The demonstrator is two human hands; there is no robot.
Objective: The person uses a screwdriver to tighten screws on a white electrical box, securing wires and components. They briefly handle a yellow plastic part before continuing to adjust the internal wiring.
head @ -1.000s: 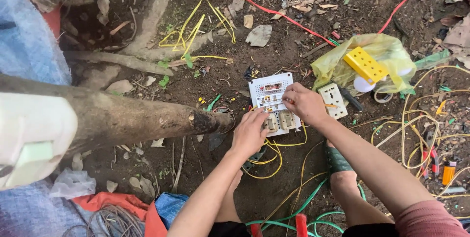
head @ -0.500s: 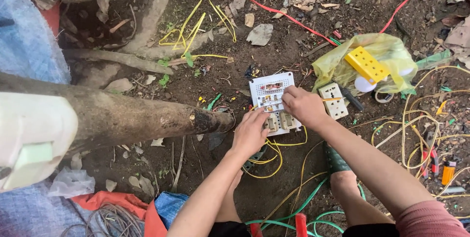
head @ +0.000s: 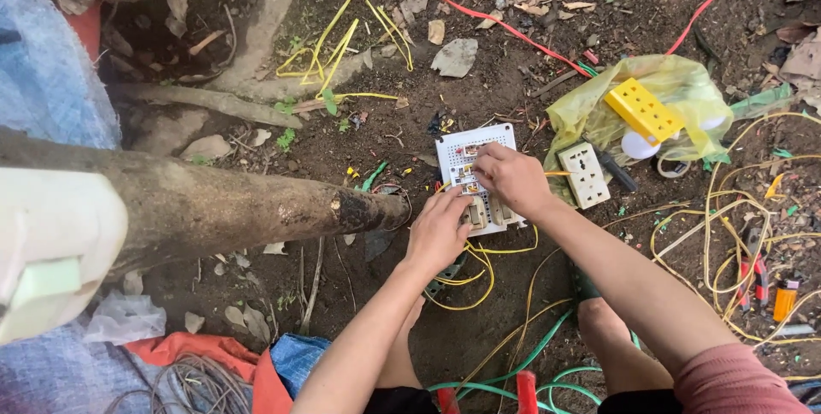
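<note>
A white perforated switch board [head: 475,142] lies on the dirt, its back up, with small parts and yellow wires fitted to it. My left hand [head: 440,230] presses on the board's near edge, fingers closed over the sockets there. Over the middle of the board, my right hand [head: 511,179] pinches something small; what it pinches is hidden by the fingers. Yellow wires [head: 466,273] loop out from under the board toward me.
A thick log [head: 214,204] lies across the left. A loose white socket plate [head: 584,174] sits right of the board, beside a yellow plastic bag [head: 684,89] holding a yellow socket strip [head: 643,109]. Red-handled pliers [head: 751,270] and tangled yellow wire lie at right.
My right hand has shifted slightly left over the board's middle. My left hand stays on the near edge.
</note>
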